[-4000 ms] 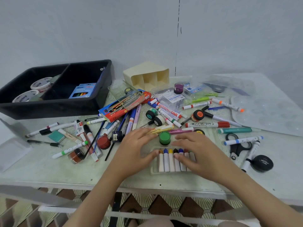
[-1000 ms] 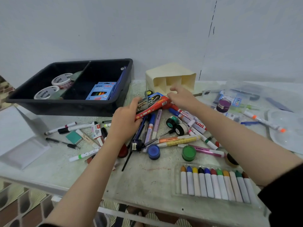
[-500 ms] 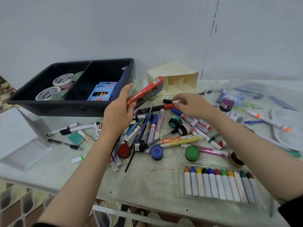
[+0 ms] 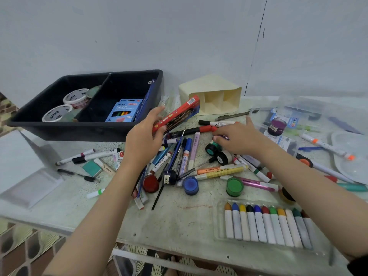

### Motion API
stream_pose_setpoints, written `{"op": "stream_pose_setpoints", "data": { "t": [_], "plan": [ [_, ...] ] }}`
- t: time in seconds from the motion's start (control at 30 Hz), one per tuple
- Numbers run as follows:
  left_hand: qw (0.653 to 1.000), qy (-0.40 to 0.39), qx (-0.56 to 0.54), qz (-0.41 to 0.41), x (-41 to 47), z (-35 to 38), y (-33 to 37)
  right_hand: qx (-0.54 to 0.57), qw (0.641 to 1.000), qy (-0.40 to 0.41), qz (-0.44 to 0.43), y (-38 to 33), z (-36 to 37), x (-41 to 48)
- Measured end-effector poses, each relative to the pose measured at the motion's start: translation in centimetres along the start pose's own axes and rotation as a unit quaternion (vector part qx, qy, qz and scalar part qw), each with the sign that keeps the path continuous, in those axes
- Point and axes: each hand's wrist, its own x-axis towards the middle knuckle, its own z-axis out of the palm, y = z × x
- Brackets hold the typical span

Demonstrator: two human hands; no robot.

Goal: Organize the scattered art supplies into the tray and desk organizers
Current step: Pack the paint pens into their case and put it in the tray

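My left hand point(image 4: 143, 140) grips a long red pencil box point(image 4: 177, 114) by its near end and holds it tilted above the table, just right of the black two-part tray point(image 4: 79, 130). My right hand point(image 4: 239, 138) lies over the pile of markers point(image 4: 187, 154), its fingertips pinching a small purple-blue marker end beside a red-capped marker point(image 4: 207, 128). The cream desk organizer point(image 4: 211, 86) lies on its side behind both hands, its compartments facing me.
The tray holds tape rolls point(image 4: 75, 97) on the left and a blue neon box point(image 4: 124, 110) on the right. Paint pots, green point(image 4: 234, 186), blue point(image 4: 190, 185) and red point(image 4: 151, 183), stand in front. A crayon set point(image 4: 266, 226) lies near the edge, a purple jar point(image 4: 276, 126) at right.
My left hand has lifted the red pencil box off the pile and raised it toward the tray. My right hand has come down from the organizer onto the markers.
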Motion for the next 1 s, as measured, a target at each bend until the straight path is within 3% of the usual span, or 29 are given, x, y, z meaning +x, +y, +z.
{"op": "stream_pose_setpoints", "data": {
  "t": [0.17,0.4,0.63,0.77,1.0],
  "plan": [
    [1.0,0.001,0.008,0.005,-0.5,0.3,0.1,-0.02,1.0,-0.013,-0.005,0.7,-0.3,-0.9],
    [0.997,0.066,-0.013,-0.029,-1.2,0.7,0.6,0.025,0.999,-0.033,-0.031,1.3,-0.5,-2.4],
    [0.999,-0.02,0.001,0.045,-1.3,0.7,0.9,0.048,0.996,-0.015,-0.07,1.3,-0.9,-3.9],
    [0.997,-0.062,0.001,0.04,-1.9,0.8,0.9,0.052,0.995,0.021,-0.085,1.4,-0.8,-5.2],
    [0.997,-0.064,-0.018,0.029,-2.3,0.6,2.1,0.022,0.994,0.107,-0.003,2.7,-2.5,-4.5]
  ]
}}
